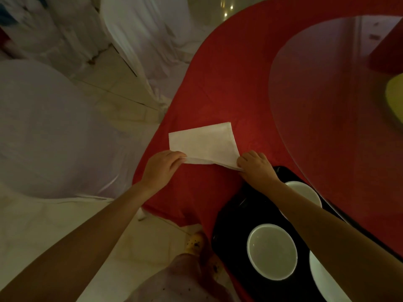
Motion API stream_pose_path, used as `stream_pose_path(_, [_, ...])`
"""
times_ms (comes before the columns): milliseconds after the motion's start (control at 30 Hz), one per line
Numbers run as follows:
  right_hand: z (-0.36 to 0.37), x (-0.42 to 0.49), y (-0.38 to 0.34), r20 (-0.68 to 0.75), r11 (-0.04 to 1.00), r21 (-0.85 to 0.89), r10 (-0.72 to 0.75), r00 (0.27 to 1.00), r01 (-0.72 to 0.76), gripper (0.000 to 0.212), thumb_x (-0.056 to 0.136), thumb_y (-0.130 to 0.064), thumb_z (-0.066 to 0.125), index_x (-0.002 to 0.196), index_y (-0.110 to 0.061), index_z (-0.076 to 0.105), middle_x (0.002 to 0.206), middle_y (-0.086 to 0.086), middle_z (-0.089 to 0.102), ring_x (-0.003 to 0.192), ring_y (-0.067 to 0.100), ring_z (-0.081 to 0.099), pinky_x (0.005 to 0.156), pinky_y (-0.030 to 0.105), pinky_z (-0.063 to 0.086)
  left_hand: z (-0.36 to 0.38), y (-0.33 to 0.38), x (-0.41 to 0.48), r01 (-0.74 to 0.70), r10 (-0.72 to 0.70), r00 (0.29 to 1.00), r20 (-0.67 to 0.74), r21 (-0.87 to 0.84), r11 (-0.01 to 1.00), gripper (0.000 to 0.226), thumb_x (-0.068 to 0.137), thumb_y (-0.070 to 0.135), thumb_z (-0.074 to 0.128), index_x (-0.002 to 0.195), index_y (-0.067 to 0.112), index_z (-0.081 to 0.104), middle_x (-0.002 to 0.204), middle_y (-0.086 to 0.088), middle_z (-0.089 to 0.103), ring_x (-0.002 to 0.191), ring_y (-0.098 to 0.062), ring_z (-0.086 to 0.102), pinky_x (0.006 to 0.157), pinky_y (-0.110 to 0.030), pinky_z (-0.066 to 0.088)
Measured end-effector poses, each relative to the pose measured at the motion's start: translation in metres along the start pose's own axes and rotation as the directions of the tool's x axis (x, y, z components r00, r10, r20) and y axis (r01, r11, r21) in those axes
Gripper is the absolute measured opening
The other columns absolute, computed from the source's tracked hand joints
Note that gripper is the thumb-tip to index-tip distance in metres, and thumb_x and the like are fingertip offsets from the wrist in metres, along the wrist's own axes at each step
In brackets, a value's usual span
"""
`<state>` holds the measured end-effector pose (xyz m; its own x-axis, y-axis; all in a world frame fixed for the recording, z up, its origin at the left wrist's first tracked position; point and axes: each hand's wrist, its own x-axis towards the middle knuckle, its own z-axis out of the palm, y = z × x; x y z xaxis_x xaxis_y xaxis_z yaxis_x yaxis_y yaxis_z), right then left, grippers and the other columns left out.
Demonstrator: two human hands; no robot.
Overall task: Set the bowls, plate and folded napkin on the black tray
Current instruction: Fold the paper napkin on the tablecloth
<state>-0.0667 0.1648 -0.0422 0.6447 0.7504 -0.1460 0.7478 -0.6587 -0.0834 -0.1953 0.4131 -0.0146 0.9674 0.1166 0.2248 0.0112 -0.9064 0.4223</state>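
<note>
A white folded napkin (204, 143) lies on the red tablecloth (229, 83), just left of the black tray (237, 216). My left hand (163, 166) pinches the napkin's near left corner, and my right hand (256, 166) pinches its near right corner. On the tray a white bowl (271, 250) sits near me. A second white dish (304, 191) lies farther back, half hidden under my right forearm. The edge of a third white dish (322, 280) shows at the lower right.
A round glass turntable (327, 94) covers the table's middle to the right, with a yellow-green object (395, 99) on it. Chairs in white covers (50, 127) (139, 29) stand on the left. The table edge runs close to my body.
</note>
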Motion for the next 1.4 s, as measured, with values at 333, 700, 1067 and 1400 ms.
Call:
stream_pose_path(333, [-0.06,0.006,0.01,-0.343,0.973,0.215,-0.005,0.939,0.084,0.01,0.085,-0.009,0.061,0.083,0.0,0.065,0.081,0.015,0.066,0.078,0.032,0.057,0.07,0.039,0.045,-0.042,-0.002,0.041,-0.046,0.048,0.997,-0.06,0.034,0.998,0.022,0.09,0.013,0.055,0.107,0.006,0.067,0.101,-0.012,0.071,0.092,-0.028,0.065,0.08,-0.035,0.048])
stream_pose_path(700, [-0.158,0.015,0.028,-0.429,0.981,0.133,-0.072,0.9,0.142,0.013,0.086,-0.014,0.061,0.093,-0.005,0.067,0.083,0.012,0.069,0.076,0.03,0.063,0.065,0.032,0.045,-0.111,0.009,0.099,-0.217,0.223,0.97,-0.095,0.067,0.974,0.023,0.089,0.014,0.053,0.104,0.003,0.066,0.097,-0.016,0.07,0.089,-0.027,0.064,0.078,-0.026,0.042])
stream_pose_path(1067, [-0.206,-0.023,0.022,-0.246,0.98,0.168,-0.06,0.967,0.104,0.012,0.089,-0.016,0.057,0.086,-0.007,0.064,0.071,-0.006,0.054,0.066,0.014,0.054,0.06,0.022,0.035,-0.146,0.03,0.101,-0.363,0.361,0.932,-0.044,-0.073,0.929,0.038,0.09,0.034,0.045,0.095,0.004,0.068,0.086,-0.005,0.07,0.085,-0.004,0.054,0.076,-0.003,0.036])
stream_pose_path(1400, [-0.137,0.025,0.054,-0.043,0.908,0.404,0.139,0.989,-0.11,0.014,0.089,-0.023,0.058,0.096,-0.015,0.067,0.082,-0.005,0.065,0.075,0.013,0.062,0.062,0.019,0.043,-0.083,-0.005,0.141,-0.102,0.177,0.957,0.229,-0.303,0.947,0.014,0.084,0.016,0.064,0.095,0.011,0.071,0.066,0.025,0.056,0.066,0.015,0.056,0.062,-0.001,0.039])
